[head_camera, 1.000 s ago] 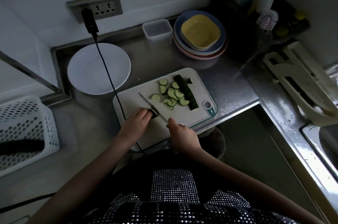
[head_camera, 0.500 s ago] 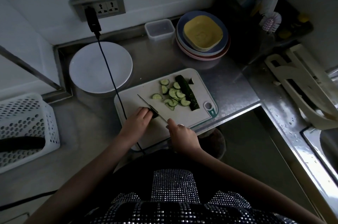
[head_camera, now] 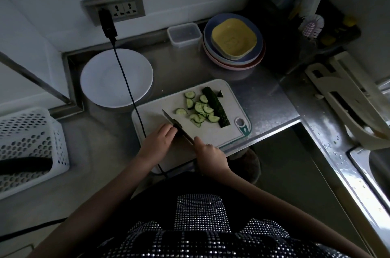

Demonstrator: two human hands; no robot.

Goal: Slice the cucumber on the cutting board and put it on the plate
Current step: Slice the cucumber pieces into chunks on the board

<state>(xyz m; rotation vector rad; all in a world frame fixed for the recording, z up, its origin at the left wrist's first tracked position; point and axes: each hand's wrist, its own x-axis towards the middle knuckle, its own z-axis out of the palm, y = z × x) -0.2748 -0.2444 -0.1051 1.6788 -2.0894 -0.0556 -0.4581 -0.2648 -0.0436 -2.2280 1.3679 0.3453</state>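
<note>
- Two hands work near the front-left corner of my board [head_camera: 211,137], a white slab on the steel counter [head_camera: 263,99] with its near edge overhanging toward me
- Behind and left of the board sits the plate [head_camera: 116,77], well apart from the slices; a black cable [head_camera: 126,89] runs across its right side and down over the board's left edge, so carrying slices over means crossing that cable
- One long cucumber half [head_camera: 215,106] lies at the board's right, its long axis running from far-left to near-right, with loose slices [head_camera: 199,110] scattered just beside it on its left
- My right hand [head_camera: 211,155] is curled round the knife [head_camera: 177,126] handle, blade pointing away and left
- My left hand [head_camera: 157,141] has fingers curled over a small dark cucumber end, mostly hidden, touching the blade's left face
- That piece is short, so I judge my fingertips are close to the edge; bare board beyond the tip gives room
</note>
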